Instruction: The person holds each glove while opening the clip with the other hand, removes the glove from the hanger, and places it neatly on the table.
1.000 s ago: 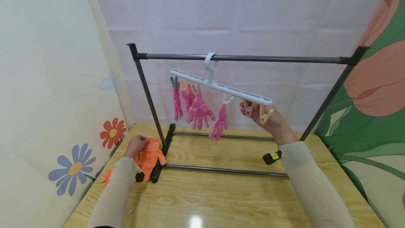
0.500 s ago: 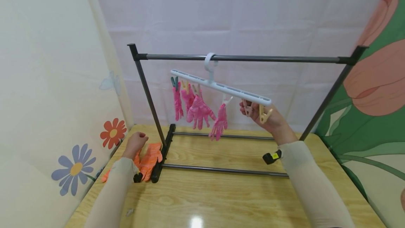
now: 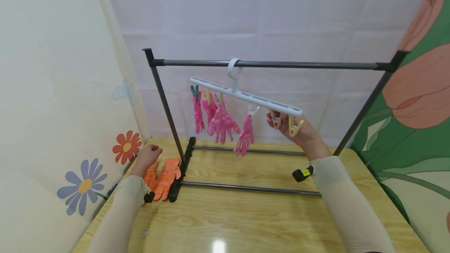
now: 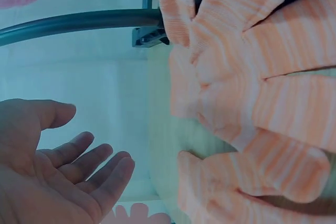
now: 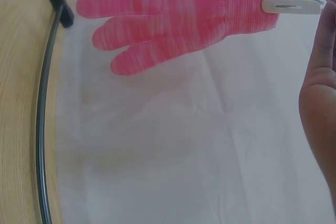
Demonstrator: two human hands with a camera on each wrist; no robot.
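My left hand (image 3: pixel 148 156) hovers beside and above orange striped gloves (image 3: pixel 167 177) on the table, its fingers loosely bent around nothing. The left wrist view shows this hand (image 4: pixel 63 166) apart from the gloves (image 4: pixel 226 72). At the right end of a pale blue hanger (image 3: pixel 258 100), my right hand (image 3: pixel 303 132) pinches a pink clothespin (image 3: pixel 276 120); part of the hand is behind it. Beside it dangles a yellow clothespin (image 3: pixel 294 127). Several pink gloves (image 3: pixel 223 123) hang from clothespins farther left; a white clothespin (image 5: pixel 291 6) grips the nearest one's cuff.
The hanger hooks over the top bar (image 3: pixel 302 65) of a dark metal rack. Its left foot (image 3: pixel 174 190) stands right next to the orange gloves, and a lower bar (image 3: pixel 246 187) crosses the wooden table (image 3: pixel 225 221). A small pale scrap (image 3: pixel 145 234) lies near the front left.
My left hand has let go of the orange glove it held by the cuff and shifted slightly left. That glove has dropped flat on the table. My right hand stays in place.
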